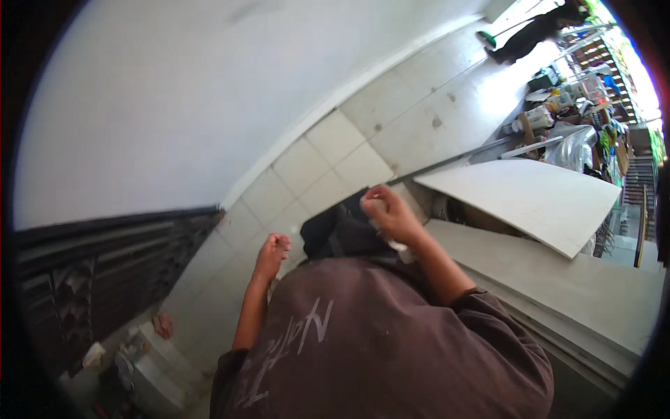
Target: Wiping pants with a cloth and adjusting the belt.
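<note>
My right hand (395, 218) is raised in front of my body, its fingers bent round a small pale thing (379, 204) whose kind I cannot make out. Something white (402, 250) shows at the underside of that wrist. Off to the left, my left hand (272, 255) hangs in the air with loosely bent fingers and nothing visible in it. Between and below the hands is dark clothing (338, 234) on my legs, under my brown shirt (391, 328).
A white wall (174, 91) runs along the left, with dark ornamental metalwork (105, 272) below. Pale floor tiles (307, 164) lead ahead. At right, a white board (530, 199) leans over a ledge (544, 279), near piled clutter (572, 105). Another person (534, 36) holds a green broom (487, 39).
</note>
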### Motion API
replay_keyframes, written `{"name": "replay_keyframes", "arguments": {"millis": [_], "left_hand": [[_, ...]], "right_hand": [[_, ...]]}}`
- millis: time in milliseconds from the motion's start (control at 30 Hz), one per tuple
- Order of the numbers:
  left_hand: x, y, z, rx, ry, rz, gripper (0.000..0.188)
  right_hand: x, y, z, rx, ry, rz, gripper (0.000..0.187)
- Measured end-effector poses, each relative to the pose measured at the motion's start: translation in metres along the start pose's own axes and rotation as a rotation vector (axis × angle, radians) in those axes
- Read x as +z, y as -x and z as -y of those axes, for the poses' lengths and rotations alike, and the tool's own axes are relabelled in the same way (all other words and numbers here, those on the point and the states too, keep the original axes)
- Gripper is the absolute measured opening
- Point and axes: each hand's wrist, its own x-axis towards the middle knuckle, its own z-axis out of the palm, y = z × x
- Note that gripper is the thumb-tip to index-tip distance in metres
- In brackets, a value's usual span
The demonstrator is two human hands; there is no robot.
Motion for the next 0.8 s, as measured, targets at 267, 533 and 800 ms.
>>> {"name": "replay_keyframes", "arguments": {"millis": [267,533,800], "left_hand": [[0.089,-0.002,-0.202,0.158,0.44,0.359,0.043],[0.14,0.02,-0.216,0.192,0.44,0.375,0.027],[0.132,0.0,-0.19,0.528,-0.738,0.157,0.04]], "right_hand": [[0.025,-0.013,0.121,0.105,-0.665,0.157,0.021],[0.013,-0.017,0.074,-0.469,0.193,-0.292,0.036],[-0.062,-0.02,-0.007,0.342,-0.271,-0.119,0.031]]}}
